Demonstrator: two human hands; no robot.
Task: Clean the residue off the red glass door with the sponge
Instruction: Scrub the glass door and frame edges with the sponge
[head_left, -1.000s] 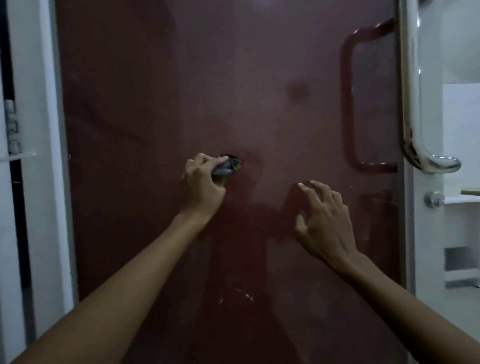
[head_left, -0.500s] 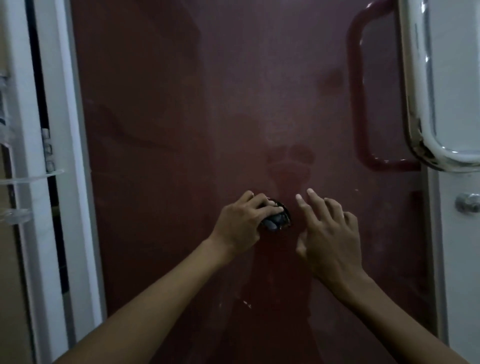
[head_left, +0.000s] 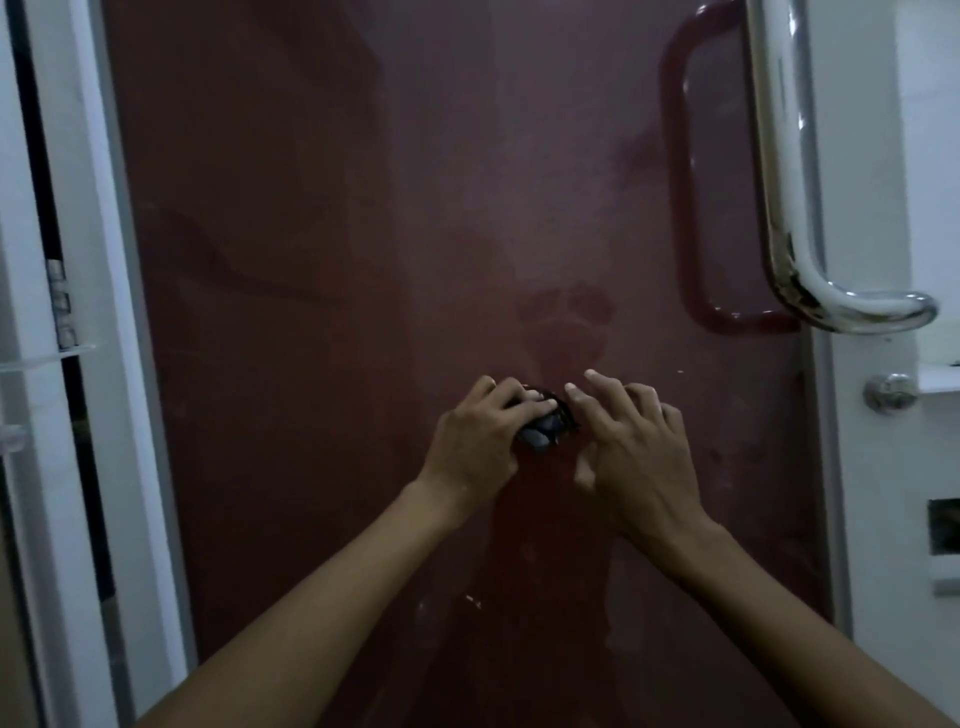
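Now lower on the red glass door (head_left: 322, 270), the left hand (head_left: 475, 449) grips the dark sponge (head_left: 545, 428); the right hand (head_left: 631, 452), fingers spread, has closed in beside it, suggesting scrubbing shifts toward unwiped residue.

Glass door (head_left: 322, 312) filled the centre of the view, door frame (head_left: 78, 364) along its left edge with a hinge (head_left: 61, 310) on it. Pull handle (head_left: 800, 208) sat on the door's right edge, lock knob (head_left: 889, 393) below it. Left hand (head_left: 480, 441) held the sponge (head_left: 545, 426) against the glass at mid-height; right hand (head_left: 631, 457) was just right of the sponge, fingertips (head_left: 571, 388) beside it.
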